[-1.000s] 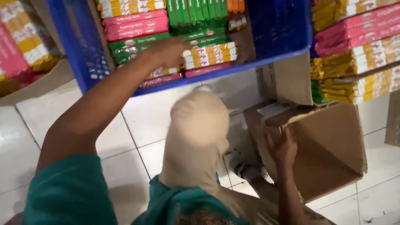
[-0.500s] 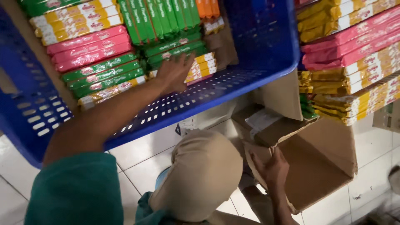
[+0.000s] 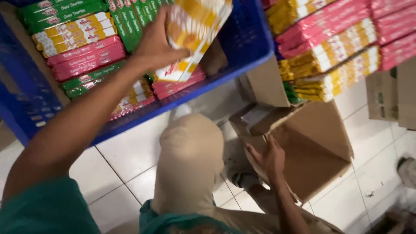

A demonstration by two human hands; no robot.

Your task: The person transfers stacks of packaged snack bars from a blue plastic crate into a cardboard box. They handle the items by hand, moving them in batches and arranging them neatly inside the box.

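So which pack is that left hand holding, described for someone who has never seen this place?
Find the blue plastic crate at the top, packed with flat green, pink and yellow packs. The left hand reaches into its middle and grips a yellow and white pack. It alone is lifted and tilted above the rest, which lie in stacks.

Soft indoor light, motion blur — smeared packets, faint floor shadows

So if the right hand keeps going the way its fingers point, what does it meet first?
The right hand rests at the rim of the open cardboard box, fingers pointing up toward the folded flap. Going straight on, it would likely meet that flap first, though depth is hard to judge from this view.
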